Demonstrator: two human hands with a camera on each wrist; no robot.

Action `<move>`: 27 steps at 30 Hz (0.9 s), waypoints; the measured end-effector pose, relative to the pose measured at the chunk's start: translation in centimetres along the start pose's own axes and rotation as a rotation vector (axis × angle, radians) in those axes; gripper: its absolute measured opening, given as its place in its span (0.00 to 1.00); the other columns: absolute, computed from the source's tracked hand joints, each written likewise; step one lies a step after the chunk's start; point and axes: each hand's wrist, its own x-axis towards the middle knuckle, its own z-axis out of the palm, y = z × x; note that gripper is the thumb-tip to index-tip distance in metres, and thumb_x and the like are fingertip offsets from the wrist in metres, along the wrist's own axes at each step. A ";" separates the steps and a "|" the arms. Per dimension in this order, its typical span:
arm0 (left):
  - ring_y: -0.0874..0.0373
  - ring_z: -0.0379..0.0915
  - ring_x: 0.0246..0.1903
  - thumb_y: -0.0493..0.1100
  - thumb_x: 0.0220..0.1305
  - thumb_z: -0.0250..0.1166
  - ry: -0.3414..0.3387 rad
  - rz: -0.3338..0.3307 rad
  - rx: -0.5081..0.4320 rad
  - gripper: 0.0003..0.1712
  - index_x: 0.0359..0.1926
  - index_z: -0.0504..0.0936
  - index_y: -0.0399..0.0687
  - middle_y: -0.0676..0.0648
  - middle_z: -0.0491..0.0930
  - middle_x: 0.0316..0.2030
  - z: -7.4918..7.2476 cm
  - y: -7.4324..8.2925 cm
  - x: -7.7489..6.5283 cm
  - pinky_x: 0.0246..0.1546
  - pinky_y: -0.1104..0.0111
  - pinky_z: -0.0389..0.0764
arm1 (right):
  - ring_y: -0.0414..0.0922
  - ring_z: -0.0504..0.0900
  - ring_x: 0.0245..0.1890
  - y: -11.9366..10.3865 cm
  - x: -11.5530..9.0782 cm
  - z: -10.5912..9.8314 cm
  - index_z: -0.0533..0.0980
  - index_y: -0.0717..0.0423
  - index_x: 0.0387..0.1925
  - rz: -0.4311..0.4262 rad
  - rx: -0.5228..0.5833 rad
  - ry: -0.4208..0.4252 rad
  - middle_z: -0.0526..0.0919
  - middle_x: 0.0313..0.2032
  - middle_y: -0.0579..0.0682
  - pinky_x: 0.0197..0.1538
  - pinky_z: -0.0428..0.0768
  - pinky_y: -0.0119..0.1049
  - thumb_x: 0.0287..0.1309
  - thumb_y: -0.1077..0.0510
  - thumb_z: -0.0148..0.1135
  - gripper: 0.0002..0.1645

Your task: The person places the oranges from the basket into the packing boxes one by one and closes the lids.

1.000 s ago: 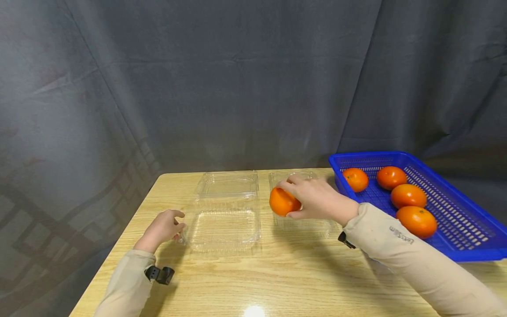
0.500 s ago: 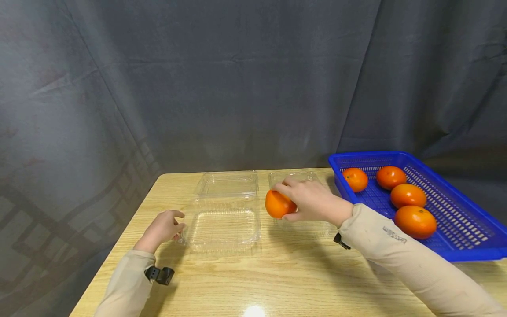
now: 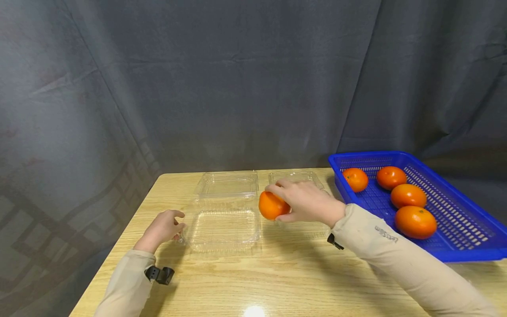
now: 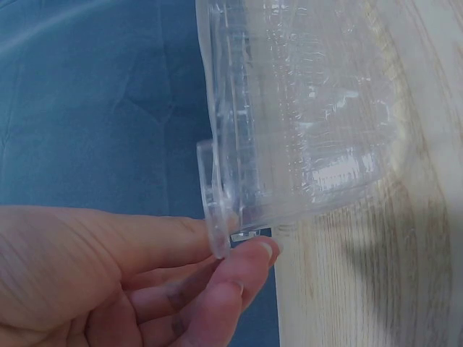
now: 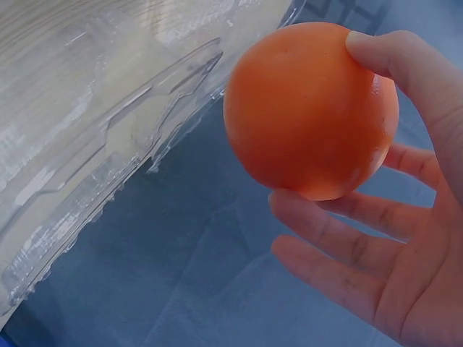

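My right hand (image 3: 306,201) holds an orange (image 3: 273,205) above the table, between the two clear plastic boxes. In the right wrist view the thumb presses one side of the orange (image 5: 307,112) and the fingers curl against the other. At the left, my left hand (image 3: 162,229) pinches the rim of the left clear clamshell box (image 3: 223,229). The left wrist view shows thumb and fingertips on that box's edge tab (image 4: 215,210). This box lies unfolded, its lid (image 3: 227,182) toward the back. Partly hidden behind my right hand is a second clear clamshell box (image 3: 295,176).
A blue plastic basket (image 3: 471,220) stands on the right with several oranges (image 3: 408,196) in it. The wooden table (image 3: 237,277) ends at a dark grey curtain (image 3: 245,88) behind and on the left.
My right hand has moved left with the orange, from over the right box toward the left box. The left hand has stayed in place at the box rim.
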 end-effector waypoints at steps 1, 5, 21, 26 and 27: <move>0.58 0.73 0.16 0.34 0.60 0.56 0.000 0.001 0.001 0.24 0.55 0.67 0.24 0.44 0.78 0.22 0.0 0.0 0.0 0.20 0.69 0.73 | 0.40 0.73 0.23 -0.1 0.1 0.0 0.70 0.45 0.49 -0.004 0.000 0.000 0.74 0.37 0.46 0.26 0.75 0.33 0.36 0.43 0.71 0.35; 0.59 0.73 0.17 0.34 0.61 0.56 -0.001 0.002 0.005 0.24 0.55 0.67 0.23 0.44 0.78 0.22 0.0 0.0 0.1 0.20 0.69 0.73 | 0.40 0.73 0.23 -0.2 0.2 0.2 0.70 0.45 0.49 -0.020 -0.001 0.006 0.74 0.37 0.46 0.26 0.74 0.32 0.36 0.43 0.71 0.35; 0.59 0.73 0.16 0.34 0.61 0.56 -0.005 0.003 0.001 0.24 0.55 0.66 0.23 0.44 0.78 0.22 0.0 0.0 0.1 0.20 0.69 0.73 | 0.40 0.74 0.23 -1.3 0.9 0.6 0.70 0.45 0.51 -0.017 0.032 -0.029 0.74 0.36 0.46 0.25 0.74 0.31 0.38 0.43 0.69 0.34; 0.59 0.73 0.16 0.34 0.60 0.56 -0.007 -0.002 0.005 0.24 0.56 0.66 0.23 0.44 0.78 0.22 0.0 0.0 0.0 0.20 0.69 0.73 | 0.40 0.75 0.24 -1.5 1.1 0.7 0.69 0.45 0.52 -0.015 0.051 -0.044 0.74 0.38 0.47 0.26 0.75 0.32 0.39 0.44 0.69 0.35; 0.59 0.73 0.16 0.34 0.60 0.56 -0.006 -0.003 0.005 0.24 0.56 0.67 0.23 0.44 0.78 0.22 0.0 0.0 0.0 0.20 0.69 0.73 | 0.40 0.75 0.24 -1.5 1.1 0.8 0.69 0.45 0.52 -0.017 0.052 -0.044 0.74 0.38 0.47 0.26 0.75 0.31 0.39 0.44 0.69 0.35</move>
